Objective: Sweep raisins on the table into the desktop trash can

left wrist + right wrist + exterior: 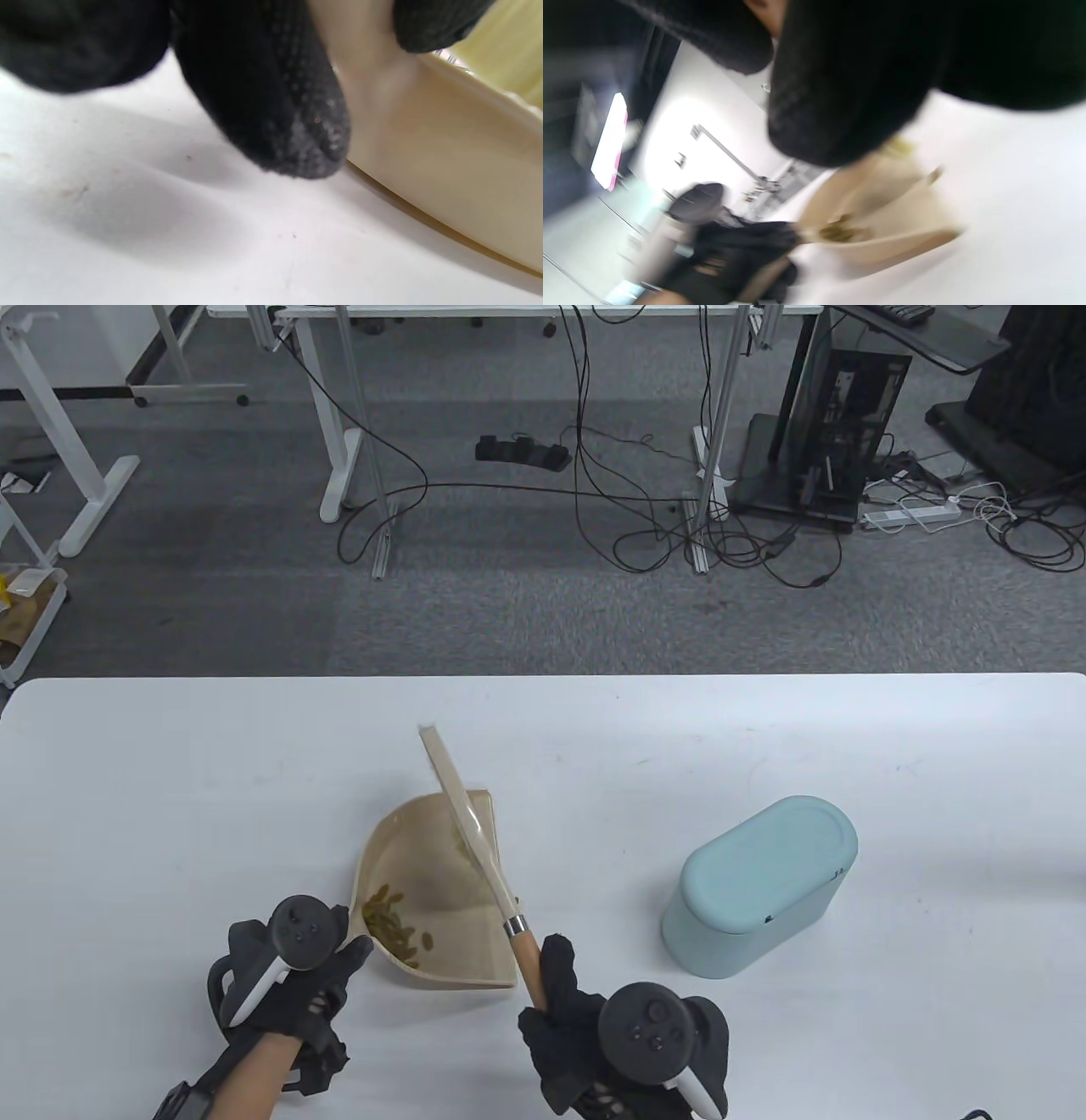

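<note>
Several raisins lie heaped inside the beige dustpan, against its rear wall. Left of the pale blue desktop trash can, whose lid is closed, the left hand grips the dustpan's rear edge. Just beside the dustpan, the right hand clenches the brush by its wooden handle; the brush's head slants across the dustpan.

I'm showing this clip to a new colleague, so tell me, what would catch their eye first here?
Probably the beige dustpan at the table's middle front, with a heap of raisins gathered at its near-left end. The left hand holds the pan's end, and the right hand grips the wooden handle of a brush lying across the pan. To the right stands a pale blue desktop trash can, lid closed.
</note>
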The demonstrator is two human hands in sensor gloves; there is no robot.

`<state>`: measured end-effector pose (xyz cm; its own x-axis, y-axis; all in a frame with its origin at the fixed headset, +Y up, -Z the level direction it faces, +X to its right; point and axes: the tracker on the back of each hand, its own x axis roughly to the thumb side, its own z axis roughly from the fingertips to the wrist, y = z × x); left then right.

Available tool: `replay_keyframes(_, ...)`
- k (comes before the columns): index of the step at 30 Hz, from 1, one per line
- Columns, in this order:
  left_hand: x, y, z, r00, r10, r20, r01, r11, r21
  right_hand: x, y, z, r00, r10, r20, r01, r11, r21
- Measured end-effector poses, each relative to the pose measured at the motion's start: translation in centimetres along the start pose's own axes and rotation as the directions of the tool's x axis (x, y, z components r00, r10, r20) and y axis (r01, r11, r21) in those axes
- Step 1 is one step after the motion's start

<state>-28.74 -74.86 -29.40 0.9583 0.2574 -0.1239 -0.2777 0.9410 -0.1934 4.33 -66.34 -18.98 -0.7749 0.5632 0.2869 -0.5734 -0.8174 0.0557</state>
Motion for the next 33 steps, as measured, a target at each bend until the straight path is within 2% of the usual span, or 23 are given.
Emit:
replay_keyframes(1, 0.1, 0.1, 0.0, 1.000, -0.007, -0.002, 0.007, 1.000, -0.001, -0.1, 0.2, 0.1, 0.998, 0.061, -0.012, -0.060, 0.998, 0.021)
replay_keyframes(2, 0.2, 0.2, 0.0, 1.000, -0.013, -0.002, 0.013, 1.000, 0.001, -0.5, 0.7, 0.0, 0.998, 0.048, -0.038, -0.046, 0.997, 0.055)
replay_keyframes(4, 0.2, 0.2, 0.0, 1.000, -0.019, -0.001, 0.019, 1.000, 0.001, -1.6, 1.5, -0.2, 0.984, -0.147, -0.103, 0.159, 0.981, 0.115)
replay_keyframes(5, 0.2, 0.1, 0.0, 1.000, -0.019, -0.001, 0.019, 1.000, 0.000, -2.4, 2.0, -0.4, 0.928, -0.352, -0.125, 0.368, 0.918, 0.150)
replay_keyframes(7, 0.1, 0.0, 0.0, 1.000, -0.016, -0.001, 0.016, 1.000, -0.001, -2.9, 2.3, -0.4, 0.818, -0.560, -0.130, 0.573, 0.811, 0.117)
replay_keyframes(9, -0.1, -0.2, 0.0, 1.000, -0.013, -0.001, 0.013, 1.000, -0.003, -2.7, 2.1, -0.3, 0.770, -0.630, -0.099, 0.638, 0.761, 0.115)
replay_keyframes(10, -0.2, -0.2, -0.1, 1.000, -0.012, -0.001, 0.012, 1.000, -0.003, -2.5, 1.8, -0.3, 0.774, -0.628, -0.078, 0.633, 0.768, 0.104)
replay_keyframes(12, -0.3, -0.4, -0.1, 1.000, -0.010, -0.001, 0.010, 1.000, -0.006, -2.2, 1.0, -0.4, 0.855, -0.519, 0.006, 0.518, 0.855, 0.024)
replay_keyframes(14, -0.5, -0.6, -0.1, 1.000, -0.013, 0.000, 0.013, 1.000, -0.004, -2.0, 0.5, -0.5, 0.945, -0.323, 0.055, 0.327, 0.939, -0.103)
replay_keyframes(15, -0.6, -0.8, -0.2, 1.000, -0.008, 0.001, 0.008, 1.000, -0.005, -2.0, 0.4, -0.6, 0.985, -0.156, 0.069, 0.166, 0.969, -0.181)
replay_keyframes(16, -0.7, -0.9, -0.2, 1.000, -0.003, 0.001, 0.003, 1.000, -0.008, -2.1, 0.6, -0.9, 0.997, 0.005, 0.072, 0.011, 0.975, -0.223)
replay_keyframes(17, -0.8, -1.0, -0.2, 1.000, -0.002, 0.002, 0.002, 1.000, -0.005, -2.4, 0.9, -1.3, 0.973, 0.223, 0.054, -0.203, 0.946, -0.253)
replay_keyframes(19, -0.8, -1.0, -0.2, 1.000, 0.001, 0.003, -0.001, 1.000, -0.006, -3.2, 2.0, -2.1, 0.905, 0.425, -0.013, -0.415, 0.875, -0.251)
replay_keyframes(23, -0.8, -1.1, -0.1, 1.000, -0.003, 0.003, 0.003, 1.000, -0.004, -5.3, 5.1, -4.2, 0.798, 0.595, -0.096, -0.602, 0.790, -0.113)
replay_keyframes(26, -0.9, -1.1, 0.0, 1.000, 0.007, 0.006, -0.007, 1.000, -0.005, -5.8, 7.3, -4.9, 0.732, 0.679, -0.047, -0.678, 0.734, 0.044)
replay_keyframes(28, -0.9, -1.1, 0.0, 1.000, 0.006, 0.006, -0.006, 1.000, -0.004, -5.6, 8.0, -5.2, 0.770, 0.637, -0.030, -0.633, 0.769, 0.087)
replay_keyframes(29, -0.9, -1.1, 0.0, 1.000, 0.008, 0.007, -0.008, 1.000, -0.006, -5.3, 8.3, -5.4, 0.789, 0.614, -0.035, -0.603, 0.783, 0.152)
replay_keyframes(31, -0.9, -1.1, 0.0, 1.000, 0.012, 0.007, -0.011, 1.000, -0.008, -5.2, 8.9, -5.8, 0.798, 0.602, -0.033, -0.574, 0.775, 0.265)
replay_keyframes(33, -1.0, -1.1, 0.0, 1.000, 0.015, 0.006, -0.015, 1.000, -0.009, -5.3, 9.7, -6.1, 0.788, 0.615, -0.023, -0.578, 0.753, 0.313)
